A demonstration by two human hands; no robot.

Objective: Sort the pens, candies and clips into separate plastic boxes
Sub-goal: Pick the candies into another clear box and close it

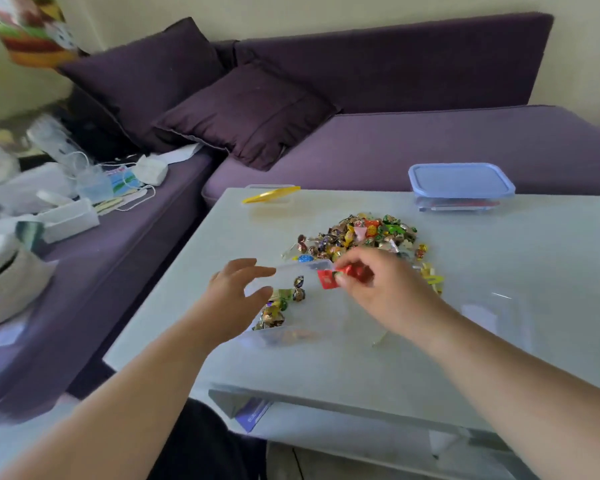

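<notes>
- The right hand (378,282) pinches a red wrapped candy (340,276) between the thumb and the curled fingers, just above the far edge of a clear plastic box (312,268).
- The left hand (238,292) is released: its fingers are spread and only lightly bent, and they hold nothing. It is at the 9 o'clock side of the clear plastic box, with the fingertips at the rim; I cannot tell if they touch it.
- Inside this box a few wrapped candies (281,306) already lie, mostly at its 7 o'clock side.
- The big pile of candies (364,235) lies on the white table (499,341), at 12 o'clock from the hands.
- Some small yellow pieces (432,277) lie at 3 o'clock of the right hand; they are too blurred to name.
- A box with a blue lid (461,180) stands at the far table edge, at 1 o'clock.
- A box with a yellow lid (271,195) is at the far edge, at 11 o'clock.
- Behind the table there is a purple sofa (413,143) with dark cushions (246,112).
</notes>
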